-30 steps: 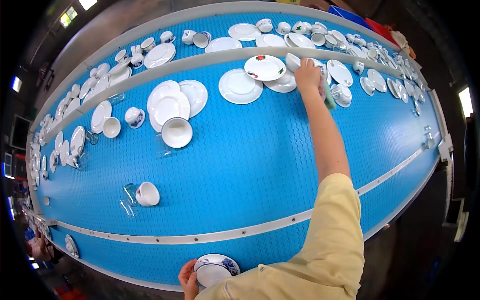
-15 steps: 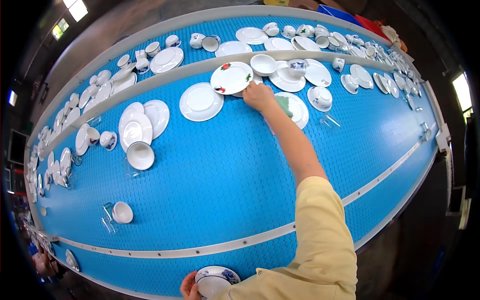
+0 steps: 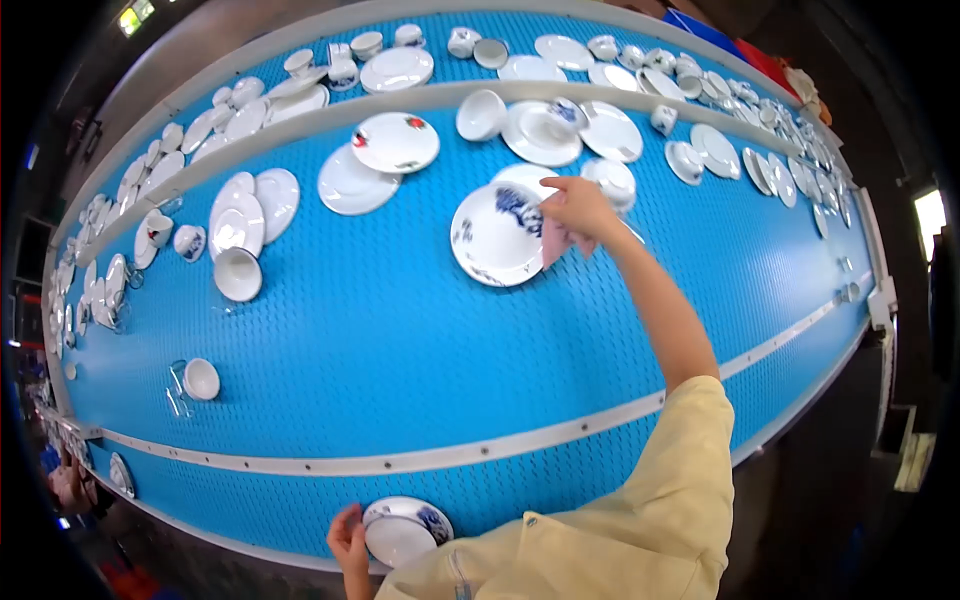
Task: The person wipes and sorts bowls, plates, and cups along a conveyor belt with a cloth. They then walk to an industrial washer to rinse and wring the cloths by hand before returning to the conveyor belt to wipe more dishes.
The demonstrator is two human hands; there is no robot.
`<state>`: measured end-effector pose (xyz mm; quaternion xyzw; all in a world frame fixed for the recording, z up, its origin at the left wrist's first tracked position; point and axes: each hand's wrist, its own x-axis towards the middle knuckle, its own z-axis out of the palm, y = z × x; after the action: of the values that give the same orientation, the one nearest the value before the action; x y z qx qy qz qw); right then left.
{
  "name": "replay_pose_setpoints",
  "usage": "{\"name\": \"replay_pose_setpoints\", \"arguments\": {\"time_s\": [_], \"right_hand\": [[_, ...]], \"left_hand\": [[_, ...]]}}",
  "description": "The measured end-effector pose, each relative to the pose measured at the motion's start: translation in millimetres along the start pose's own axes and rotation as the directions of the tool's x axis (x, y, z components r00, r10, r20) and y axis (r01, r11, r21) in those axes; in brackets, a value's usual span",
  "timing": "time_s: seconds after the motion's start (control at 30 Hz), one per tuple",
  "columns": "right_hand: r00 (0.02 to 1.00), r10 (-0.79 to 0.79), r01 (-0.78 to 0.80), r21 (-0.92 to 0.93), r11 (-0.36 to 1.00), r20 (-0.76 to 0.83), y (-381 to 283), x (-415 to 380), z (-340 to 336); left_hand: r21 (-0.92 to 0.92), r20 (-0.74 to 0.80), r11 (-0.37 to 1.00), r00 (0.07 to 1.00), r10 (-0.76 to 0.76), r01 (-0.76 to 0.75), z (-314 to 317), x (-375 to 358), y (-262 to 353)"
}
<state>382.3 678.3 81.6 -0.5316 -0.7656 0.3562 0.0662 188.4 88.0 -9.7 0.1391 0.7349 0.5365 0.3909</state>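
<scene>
My right hand (image 3: 580, 210) pinches the right rim of a white plate with blue flowers (image 3: 490, 245). The plate is tilted and overlaps another white plate (image 3: 525, 177) behind it. Pink material (image 3: 562, 243) shows under my fingers beside the rim. At the bottom, my left hand (image 3: 348, 538) is by the left edge of a blue-patterned plate (image 3: 436, 520), its fingers loosely apart. A white bowl (image 3: 398, 542) lies on that plate. Left of my right hand, a plate with red motifs (image 3: 395, 142) overlaps a plain white plate (image 3: 350, 185).
A low white divider (image 3: 400, 102) separates the blue belt (image 3: 370, 320) from a far lane full of crockery. A white bowl (image 3: 481, 115) and stacked plates lie behind my hand. Cups and glasses stand at left. A metal strip (image 3: 440, 458) borders the near lane.
My right hand has drawn the blue-flowered plate out toward me. The plate with red motifs has shifted left onto the plain one. My left hand's fingers have loosened from the near plate. The view has turned.
</scene>
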Motion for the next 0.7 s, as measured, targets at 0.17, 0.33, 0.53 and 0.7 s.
{"name": "replay_pose_setpoints", "arguments": {"time_s": [0.17, 0.33, 0.53, 0.7], "right_hand": [[0.652, -0.670, 0.610, -0.280, 0.741, -0.354, 58, -71, 97], [0.878, -0.437, 0.346, -0.371, 0.862, -0.197, 13, -96, 118], [0.650, -0.760, 0.707, -0.374, 0.600, 0.008, 56, -122, 143], [0.404, -0.879, 0.914, -0.093, 0.394, 0.252, 124, -235, 106]], "left_hand": [[0.286, -0.105, 0.897, 0.920, 0.377, -0.335, 42, 15, 37], [0.445, 0.306, 0.545, 0.692, 0.654, -0.711, 131, 62, 123], [0.175, 0.516, 0.406, 0.435, 0.738, -0.897, 284, 150, 192], [0.188, 0.597, 0.486, 0.492, 0.634, -0.854, 419, 217, 215]]}}
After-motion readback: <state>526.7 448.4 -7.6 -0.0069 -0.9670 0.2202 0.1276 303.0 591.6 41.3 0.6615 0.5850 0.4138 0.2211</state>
